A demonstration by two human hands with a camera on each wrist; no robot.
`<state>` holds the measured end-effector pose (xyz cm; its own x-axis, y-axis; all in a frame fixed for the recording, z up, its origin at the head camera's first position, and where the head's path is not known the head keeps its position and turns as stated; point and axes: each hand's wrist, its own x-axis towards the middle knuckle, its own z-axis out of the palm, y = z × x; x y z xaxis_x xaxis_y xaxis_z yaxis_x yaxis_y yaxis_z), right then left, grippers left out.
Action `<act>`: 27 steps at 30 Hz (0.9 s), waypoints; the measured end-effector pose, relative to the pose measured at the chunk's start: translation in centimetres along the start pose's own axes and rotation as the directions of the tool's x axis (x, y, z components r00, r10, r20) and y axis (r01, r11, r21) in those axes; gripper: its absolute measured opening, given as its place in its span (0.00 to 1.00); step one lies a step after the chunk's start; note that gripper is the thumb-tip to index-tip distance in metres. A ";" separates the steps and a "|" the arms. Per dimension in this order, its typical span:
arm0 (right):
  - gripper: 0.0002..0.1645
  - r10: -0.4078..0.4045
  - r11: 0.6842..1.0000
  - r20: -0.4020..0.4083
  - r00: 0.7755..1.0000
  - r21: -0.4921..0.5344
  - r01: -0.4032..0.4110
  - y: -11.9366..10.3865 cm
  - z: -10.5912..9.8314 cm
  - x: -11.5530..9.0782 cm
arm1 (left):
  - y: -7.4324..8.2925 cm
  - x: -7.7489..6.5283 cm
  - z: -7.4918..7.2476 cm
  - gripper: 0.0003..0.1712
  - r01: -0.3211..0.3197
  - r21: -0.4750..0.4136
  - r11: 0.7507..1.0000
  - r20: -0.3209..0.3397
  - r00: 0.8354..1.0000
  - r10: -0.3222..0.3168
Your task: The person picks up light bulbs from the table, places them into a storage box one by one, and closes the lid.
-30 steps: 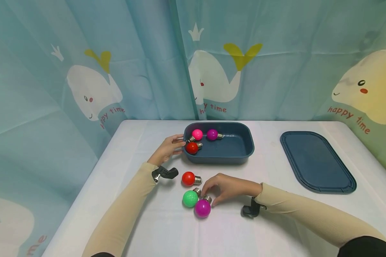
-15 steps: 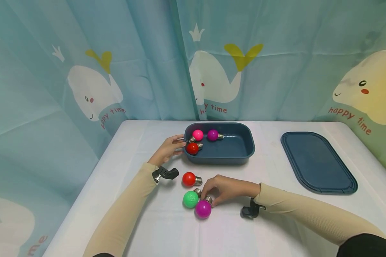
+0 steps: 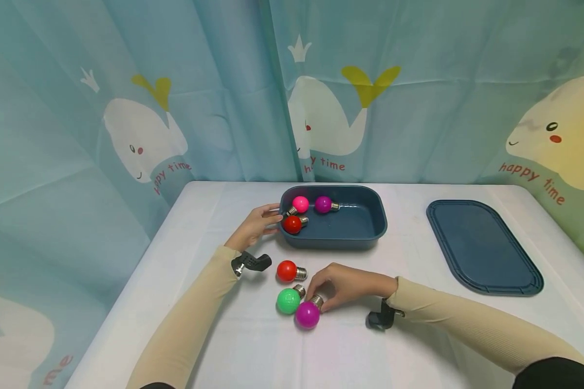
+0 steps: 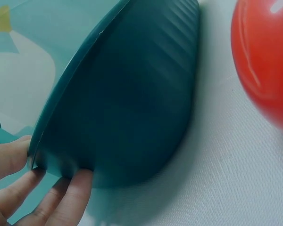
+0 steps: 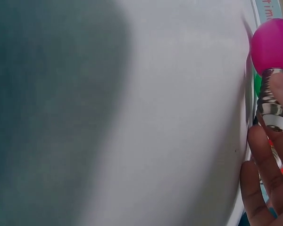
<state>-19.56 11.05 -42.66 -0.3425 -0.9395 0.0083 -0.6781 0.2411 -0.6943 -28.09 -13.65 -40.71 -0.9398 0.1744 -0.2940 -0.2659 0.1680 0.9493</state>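
Note:
My right hand (image 3: 343, 283) pinches the metal screw base of a magenta light bulb (image 3: 307, 315) at the middle of the table. In the right wrist view the thumb lies across that screw base (image 5: 268, 101). A green bulb (image 3: 288, 301) lies just left of it, and a red bulb (image 3: 286, 271) lies behind the green one. With its fingers extended, my left hand (image 3: 255, 224) touches the left end of a dark blue bin (image 3: 338, 244). Fingertips (image 4: 80, 181) rest against the bin's outer wall in the left wrist view. Inside the bin are a pink bulb (image 3: 300, 204), a purple bulb (image 3: 323, 205) and another red bulb (image 3: 292, 225).
A dark blue flat lid (image 3: 484, 246) lies on the right of the white-covered table (image 3: 243, 346). Behind the table hangs a blue-green curtain (image 3: 243, 97) printed with whales. The bin stands near the back edge.

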 end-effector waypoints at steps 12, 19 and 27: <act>0.16 0.034 0.996 -0.056 0.998 0.081 -0.029 0.2 -0.6 -0.8 | 0.1 -0.3 0.0 0.31 -0.012 -0.008 1.000 0.017 1.000 0.012; 0.14 0.066 0.991 -0.068 0.995 0.119 -0.058 0.3 -1.1 -1.1 | 0.1 -0.3 0.1 0.31 -0.013 -0.008 1.000 0.016 1.000 0.014; 0.15 0.046 0.998 -0.100 0.994 0.058 -0.040 -0.1 -2.7 -1.7 | 0.0 -0.1 0.0 0.30 -0.001 -0.016 1.000 0.011 1.000 0.001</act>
<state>-20.71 13.25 -40.65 -0.4362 -0.8985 0.0485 -0.6250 0.2638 -0.7347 -28.00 -13.72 -40.70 -0.9376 0.1852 -0.2941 -0.2682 0.1527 0.9512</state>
